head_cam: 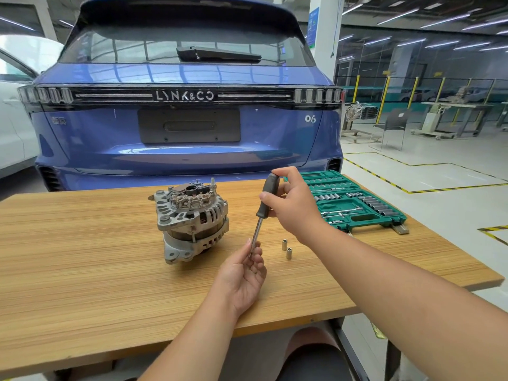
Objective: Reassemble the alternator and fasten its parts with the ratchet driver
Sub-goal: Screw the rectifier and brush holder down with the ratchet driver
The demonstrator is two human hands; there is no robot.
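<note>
The alternator (191, 221) sits on the wooden table, left of centre, tilted toward the near left, its silver finned housing uppermost with the black regulator and terminals exposed at the far top. Just right of it the ratchet driver (262, 213) is held above the table, slanting: black handle up and far, bare metal shaft pointing down and near.

Bare wood lies open across the left half and near edge of the light wooden tabletop (82, 243). The grey metal alternator (189, 221) blocks the middle, two small silver sockets (286, 248) stand just right of it, and the open green socket case (354, 202) fills the far right corner.
</note>
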